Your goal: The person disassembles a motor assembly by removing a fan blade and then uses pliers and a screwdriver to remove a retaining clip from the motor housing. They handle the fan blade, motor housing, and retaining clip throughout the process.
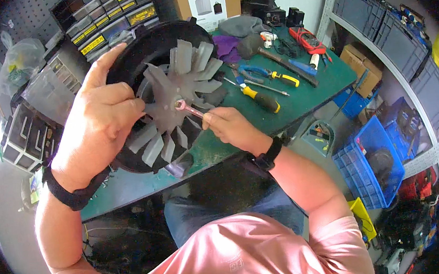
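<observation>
A grey metal fan wheel (165,95) with several bent blades sits in a round black housing (132,53), tilted up at the table's near edge. My left hand (103,108) is at the wheel's left side. Its index finger stretches up along the housing rim, while the other fingers curl against a blade; their tips are partly hidden. Pinched in my right hand (232,128) is a metal wrench (191,110), held by its handle end. The wrench's head lies over the hub at the wheel's centre, where it covers the fastener.
On the green table (310,94) to the right lie a hammer (289,67), pliers (255,70), a yellow-and-black screwdriver (261,99) and red cable (306,41). Behind stand a cardboard box (181,0) and small-parts drawers (107,15). Blue crates (363,170) stand at the right.
</observation>
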Motion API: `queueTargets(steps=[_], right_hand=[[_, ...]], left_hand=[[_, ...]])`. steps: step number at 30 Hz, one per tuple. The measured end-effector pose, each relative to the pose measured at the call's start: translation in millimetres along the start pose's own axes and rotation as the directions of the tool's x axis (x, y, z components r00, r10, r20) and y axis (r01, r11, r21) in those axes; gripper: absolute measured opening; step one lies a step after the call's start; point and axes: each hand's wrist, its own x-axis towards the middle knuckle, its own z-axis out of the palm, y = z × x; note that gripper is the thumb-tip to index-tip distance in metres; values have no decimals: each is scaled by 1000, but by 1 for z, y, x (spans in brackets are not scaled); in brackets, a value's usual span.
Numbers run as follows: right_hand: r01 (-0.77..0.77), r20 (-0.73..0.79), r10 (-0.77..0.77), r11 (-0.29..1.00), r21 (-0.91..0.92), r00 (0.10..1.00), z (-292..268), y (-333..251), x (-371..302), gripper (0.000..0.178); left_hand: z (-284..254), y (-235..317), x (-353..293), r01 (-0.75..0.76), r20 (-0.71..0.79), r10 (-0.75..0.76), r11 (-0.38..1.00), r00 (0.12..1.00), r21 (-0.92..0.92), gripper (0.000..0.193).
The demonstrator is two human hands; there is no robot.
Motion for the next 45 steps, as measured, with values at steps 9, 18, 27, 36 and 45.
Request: queueTargets(steps=[9,18,27,36,45], right_hand=[[246,31,-260,860,-448,965,-25,-23,8,33],[404,237,-345,574,-712,908,-51,-53,23,27],[390,570,-521,-420,-819,636,9,-138,-7,8],[523,839,-376,-659,-540,393,61,-138,-17,14],[310,-60,-583,514,-800,810,-10,-92,-40,19]], left_hand=[[1,-1,0,-24,-4,24,1000,1000,-1,18],[-3,2,1,-6,4,6,1000,1000,6,19],[3,1,-2,0,-11,0,1000,1000,-6,17],[-2,-1,2,-38,35,38,999,999,-13,15],[-1,0,-6,30,-5,-31,998,1000,-53,14]])
